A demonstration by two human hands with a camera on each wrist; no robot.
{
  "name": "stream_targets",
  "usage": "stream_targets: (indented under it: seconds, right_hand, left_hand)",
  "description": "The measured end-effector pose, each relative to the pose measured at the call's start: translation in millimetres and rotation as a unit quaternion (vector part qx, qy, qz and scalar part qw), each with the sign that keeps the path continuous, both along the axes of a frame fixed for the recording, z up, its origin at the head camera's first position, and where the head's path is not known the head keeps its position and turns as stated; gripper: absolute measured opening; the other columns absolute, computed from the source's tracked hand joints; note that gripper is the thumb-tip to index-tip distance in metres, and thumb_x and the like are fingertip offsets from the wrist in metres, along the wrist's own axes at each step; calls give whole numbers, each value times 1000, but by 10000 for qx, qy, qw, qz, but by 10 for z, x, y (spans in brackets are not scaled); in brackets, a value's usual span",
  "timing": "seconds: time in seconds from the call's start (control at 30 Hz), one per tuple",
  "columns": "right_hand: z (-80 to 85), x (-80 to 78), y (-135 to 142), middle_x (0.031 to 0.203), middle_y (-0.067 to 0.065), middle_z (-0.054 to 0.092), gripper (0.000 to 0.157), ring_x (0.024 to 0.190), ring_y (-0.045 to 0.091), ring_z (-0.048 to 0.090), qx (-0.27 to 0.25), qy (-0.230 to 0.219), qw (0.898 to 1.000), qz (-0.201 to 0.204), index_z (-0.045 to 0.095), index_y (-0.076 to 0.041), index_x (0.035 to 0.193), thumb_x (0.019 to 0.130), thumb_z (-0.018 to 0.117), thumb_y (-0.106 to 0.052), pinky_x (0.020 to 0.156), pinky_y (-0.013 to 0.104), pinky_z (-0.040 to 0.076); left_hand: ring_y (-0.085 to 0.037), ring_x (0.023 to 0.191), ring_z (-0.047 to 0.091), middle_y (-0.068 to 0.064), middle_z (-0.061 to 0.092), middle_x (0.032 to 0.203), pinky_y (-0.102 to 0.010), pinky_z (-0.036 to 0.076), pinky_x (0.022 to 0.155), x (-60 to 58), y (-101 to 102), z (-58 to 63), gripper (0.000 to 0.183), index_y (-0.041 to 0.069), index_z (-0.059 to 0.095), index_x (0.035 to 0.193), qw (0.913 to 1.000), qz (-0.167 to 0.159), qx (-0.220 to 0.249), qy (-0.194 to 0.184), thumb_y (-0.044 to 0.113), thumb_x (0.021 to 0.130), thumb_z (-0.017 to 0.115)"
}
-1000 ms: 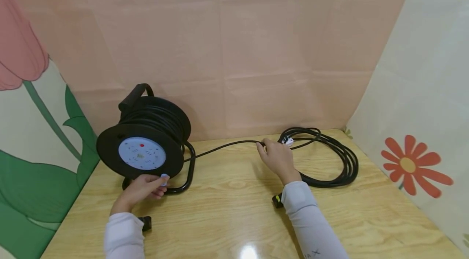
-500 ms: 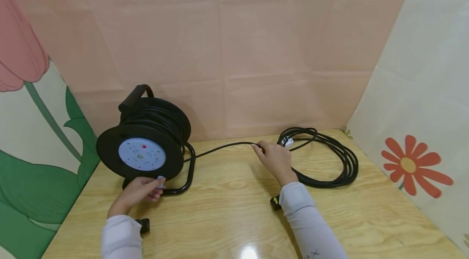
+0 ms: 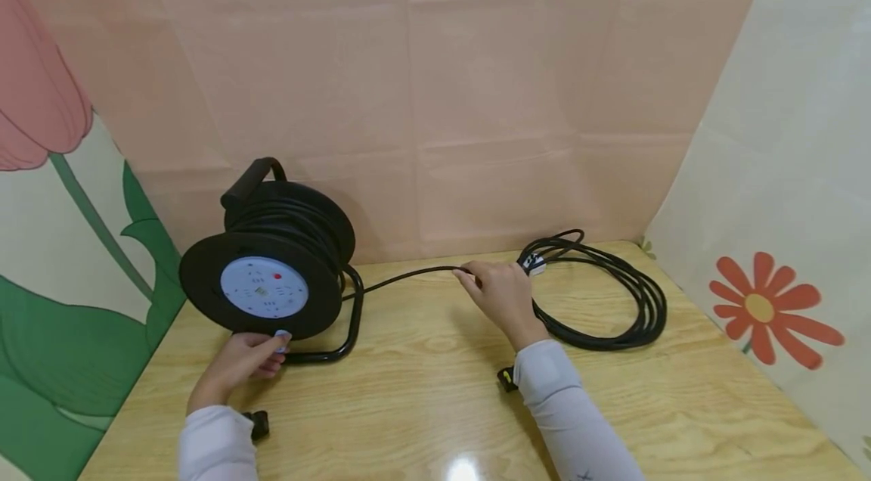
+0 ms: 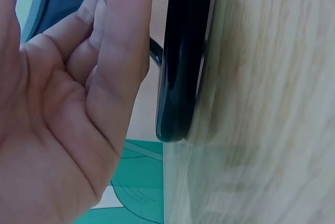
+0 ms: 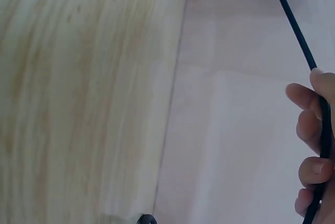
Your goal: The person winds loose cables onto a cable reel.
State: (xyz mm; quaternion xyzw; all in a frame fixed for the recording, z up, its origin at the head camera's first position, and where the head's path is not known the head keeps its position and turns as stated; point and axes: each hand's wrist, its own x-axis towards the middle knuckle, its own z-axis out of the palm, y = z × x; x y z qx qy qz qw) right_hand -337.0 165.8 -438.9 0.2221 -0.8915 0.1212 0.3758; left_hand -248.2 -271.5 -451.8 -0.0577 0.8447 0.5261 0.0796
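A black cable reel (image 3: 204, 269) stands at the left of the table in the head view, with cable wound on its drum. Low on the rim of its front disc, my left hand (image 3: 234, 364) pinches a pale blue knob (image 3: 282, 339) between thumb and fingers. Black cable (image 3: 408, 274) runs from the drum across to my right hand (image 3: 506, 299), whose fingers curl round it; the right wrist view shows this grip on the cable (image 5: 296, 28). In the left wrist view, the hand's palm (image 4: 57, 140) is beside the reel's black tube frame (image 4: 183, 77).
Loose cable lies in a coil (image 3: 646, 307) at the right, with a white plug (image 3: 535, 264) at its left side. The wooden table (image 3: 422, 405) meets a pink backdrop (image 3: 476, 125) behind. A flowered sheet (image 3: 758, 307) borders the right.
The knob and left hand have moved left along the disc's lower rim, and the reel's face has turned clockwise. My right hand has moved slightly left with the cable.
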Motion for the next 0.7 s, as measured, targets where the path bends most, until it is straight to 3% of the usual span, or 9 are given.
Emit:
stream_targets:
  seconds: [0.4, 0.7]
  right_hand:
    - [-18, 31, -73, 55, -11, 53, 21, 47, 9, 45, 232, -284, 9992, -167, 78, -22, 91, 93, 71, -42, 52, 33, 36]
    - [-38, 35, -110, 63, -13, 52, 20, 56, 8, 45, 220, -696, 9955, 599, 76, -19, 95, 96, 68, -37, 63, 34, 32]
  left_hand:
    - [-16, 74, 67, -7, 70, 85, -30, 59, 68, 18, -97, -8, 53, -12, 68, 105, 9998, 116, -154, -64, 40, 98, 63]
    - [-16, 77, 69, -11, 72, 91, -31, 60, 69, 58, -211, -14, 61, -15, 64, 113, 9989, 396, -190, 139, 44, 97, 64]
